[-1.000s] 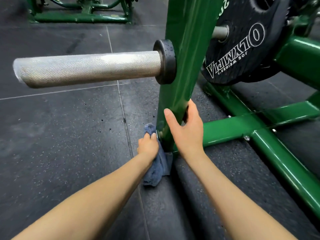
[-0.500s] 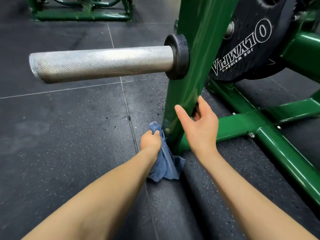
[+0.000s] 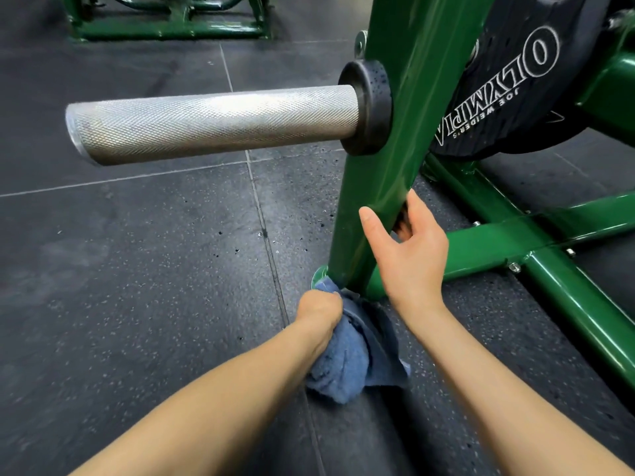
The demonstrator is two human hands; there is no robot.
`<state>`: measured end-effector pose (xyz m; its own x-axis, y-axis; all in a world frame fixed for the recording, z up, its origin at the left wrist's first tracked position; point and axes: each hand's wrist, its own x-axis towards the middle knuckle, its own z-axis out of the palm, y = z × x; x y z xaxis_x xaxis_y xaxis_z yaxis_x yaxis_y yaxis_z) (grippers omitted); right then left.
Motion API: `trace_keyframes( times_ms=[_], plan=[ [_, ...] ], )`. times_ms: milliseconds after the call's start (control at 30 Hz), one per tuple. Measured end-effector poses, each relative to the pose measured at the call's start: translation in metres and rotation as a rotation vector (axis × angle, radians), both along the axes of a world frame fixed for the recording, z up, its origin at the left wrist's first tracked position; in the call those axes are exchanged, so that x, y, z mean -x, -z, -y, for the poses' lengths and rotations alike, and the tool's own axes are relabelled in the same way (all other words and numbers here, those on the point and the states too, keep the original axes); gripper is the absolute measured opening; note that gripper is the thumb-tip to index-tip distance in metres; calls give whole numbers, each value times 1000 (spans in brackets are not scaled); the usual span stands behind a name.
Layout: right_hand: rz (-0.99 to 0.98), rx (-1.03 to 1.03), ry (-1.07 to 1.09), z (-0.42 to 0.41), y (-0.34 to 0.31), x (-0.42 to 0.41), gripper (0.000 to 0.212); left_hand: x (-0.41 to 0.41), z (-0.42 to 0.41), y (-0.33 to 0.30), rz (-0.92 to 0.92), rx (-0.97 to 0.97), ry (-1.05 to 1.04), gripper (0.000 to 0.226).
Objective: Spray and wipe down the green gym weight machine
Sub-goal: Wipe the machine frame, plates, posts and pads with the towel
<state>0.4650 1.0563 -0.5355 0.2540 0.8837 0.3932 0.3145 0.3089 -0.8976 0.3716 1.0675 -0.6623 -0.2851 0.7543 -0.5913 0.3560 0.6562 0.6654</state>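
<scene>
A glossy green upright post [image 3: 385,173] of the weight machine rises from the dark floor. My left hand [image 3: 319,312] grips a bunched blue cloth [image 3: 347,362] and presses it against the foot of the post, at floor level. My right hand [image 3: 409,255] holds the post's lower part, thumb on the near face and fingers curled behind it. A knurled silver weight peg [image 3: 213,125] with a black rubber collar [image 3: 369,106] sticks out to the left of the post. No spray bottle is in view.
A black Olympia weight plate [image 3: 508,80] hangs behind the post at upper right. Green base bars [image 3: 567,297] spread over the floor on the right. Another green frame [image 3: 165,25] stands at the far top left. The floor is dark rubber tile [image 3: 137,269].
My left hand has slid the cloth down the post to its foot. My right hand has stayed on the post. The view has moved closer to the post.
</scene>
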Motion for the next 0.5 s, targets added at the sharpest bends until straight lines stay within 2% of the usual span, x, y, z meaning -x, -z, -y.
trace_keyframes(
  times_ms=[67,167,367,433,500],
  plan=[
    [18,-3,-11,-1,0,-2,31,2,-8,-5,4,-57,-99,36],
    [45,5,-7,0,-1,-4,31,4,-13,-15,-34,-74,-110,36],
    [152,32,-24,-1,0,-9,37,-1,-7,-24,-134,21,94,39],
    [224,73,-58,-2,-2,-17,48,-1,1,-35,-146,49,147,41],
    [384,131,-135,-7,-10,-33,61,-6,10,-56,-97,85,289,43]
  ],
)
